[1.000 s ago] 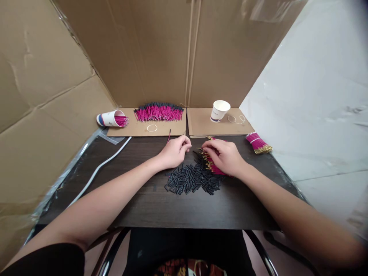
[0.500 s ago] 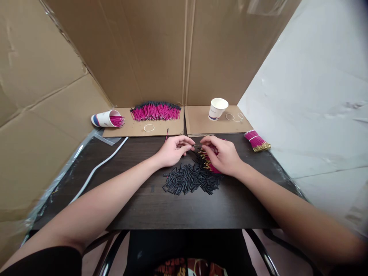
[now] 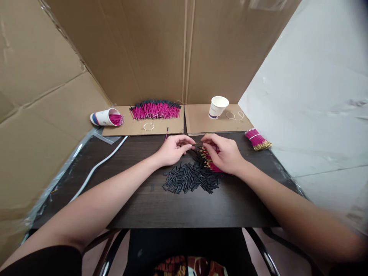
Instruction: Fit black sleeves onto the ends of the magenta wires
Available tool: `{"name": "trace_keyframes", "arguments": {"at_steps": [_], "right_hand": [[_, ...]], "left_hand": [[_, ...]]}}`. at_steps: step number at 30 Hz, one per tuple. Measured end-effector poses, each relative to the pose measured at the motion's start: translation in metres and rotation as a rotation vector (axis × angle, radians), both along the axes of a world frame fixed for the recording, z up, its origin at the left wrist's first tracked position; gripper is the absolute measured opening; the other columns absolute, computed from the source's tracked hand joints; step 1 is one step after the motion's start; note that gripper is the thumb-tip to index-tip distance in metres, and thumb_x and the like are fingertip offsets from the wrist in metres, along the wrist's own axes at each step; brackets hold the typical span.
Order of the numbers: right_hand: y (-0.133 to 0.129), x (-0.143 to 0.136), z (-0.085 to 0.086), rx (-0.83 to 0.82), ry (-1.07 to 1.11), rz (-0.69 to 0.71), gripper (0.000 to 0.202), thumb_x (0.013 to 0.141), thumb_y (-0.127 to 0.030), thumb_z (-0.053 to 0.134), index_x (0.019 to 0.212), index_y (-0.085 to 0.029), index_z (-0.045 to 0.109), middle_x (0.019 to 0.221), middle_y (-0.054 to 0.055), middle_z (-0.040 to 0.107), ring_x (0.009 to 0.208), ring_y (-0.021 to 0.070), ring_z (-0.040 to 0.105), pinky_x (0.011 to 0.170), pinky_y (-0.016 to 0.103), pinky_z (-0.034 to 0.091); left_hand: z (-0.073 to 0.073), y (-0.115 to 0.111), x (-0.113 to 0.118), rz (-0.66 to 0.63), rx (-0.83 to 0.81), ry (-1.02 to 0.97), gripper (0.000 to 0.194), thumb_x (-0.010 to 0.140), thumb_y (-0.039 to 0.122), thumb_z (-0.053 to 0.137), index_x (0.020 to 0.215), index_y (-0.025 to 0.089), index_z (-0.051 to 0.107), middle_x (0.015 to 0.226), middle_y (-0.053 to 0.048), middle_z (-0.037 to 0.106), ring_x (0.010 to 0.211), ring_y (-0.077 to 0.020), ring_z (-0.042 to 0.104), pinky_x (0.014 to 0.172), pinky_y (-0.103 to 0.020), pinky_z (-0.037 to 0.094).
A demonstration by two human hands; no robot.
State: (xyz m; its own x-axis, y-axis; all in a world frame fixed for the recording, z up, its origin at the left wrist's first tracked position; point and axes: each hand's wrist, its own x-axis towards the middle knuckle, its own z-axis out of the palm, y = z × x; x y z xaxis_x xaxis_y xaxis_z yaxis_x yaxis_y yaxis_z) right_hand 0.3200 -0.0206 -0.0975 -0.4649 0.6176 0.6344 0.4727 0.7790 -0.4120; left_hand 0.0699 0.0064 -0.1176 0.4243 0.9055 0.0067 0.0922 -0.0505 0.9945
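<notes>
Thin pink wire [image 3: 198,144] with gold tip, pinched between left hand [image 3: 172,148] and right hand [image 3: 224,153], heap of black sleeves [image 3: 189,180] below, cup print [image 3: 213,111] unreadable

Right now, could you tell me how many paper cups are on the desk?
2. One paper cup lies on its side at the back left, pink wires in its mouth. The other paper cup stands upright at the back right, beside loose rubber bands. None seems hidden.
</notes>
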Motion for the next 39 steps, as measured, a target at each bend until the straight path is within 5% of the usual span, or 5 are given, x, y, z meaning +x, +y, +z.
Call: {"name": "trace_keyframes", "arguments": {"at_steps": [22,39], "right_hand": [[0.001,-0.004,-0.004,-0.070,-0.029,0.031,0.011,0.113,-0.013,0.060,0.120,-0.018,0.066,0.100,0.004,0.078,0.078,0.0159,0.070,0.072,0.030,0.054],[0.000,-0.006,-0.004,-0.097,-0.006,0.023,0.010,0.113,-0.015,0.059,0.118,-0.020,0.066,0.096,0.003,0.077,0.074,0.0148,0.067,0.070,0.030,0.052]], "left_hand": [[0.003,-0.010,0.003,0.042,0.206,0.180,0.022,0.098,0.028,0.078,0.113,0.016,0.088,0.107,-0.008,0.087,0.087,-0.0163,0.078,0.081,-0.032,0.060],[0.003,-0.012,0.004,0.060,0.192,0.157,0.025,0.097,0.032,0.079,0.113,0.015,0.089,0.107,-0.010,0.087,0.088,-0.0171,0.078,0.082,-0.032,0.060]]}}
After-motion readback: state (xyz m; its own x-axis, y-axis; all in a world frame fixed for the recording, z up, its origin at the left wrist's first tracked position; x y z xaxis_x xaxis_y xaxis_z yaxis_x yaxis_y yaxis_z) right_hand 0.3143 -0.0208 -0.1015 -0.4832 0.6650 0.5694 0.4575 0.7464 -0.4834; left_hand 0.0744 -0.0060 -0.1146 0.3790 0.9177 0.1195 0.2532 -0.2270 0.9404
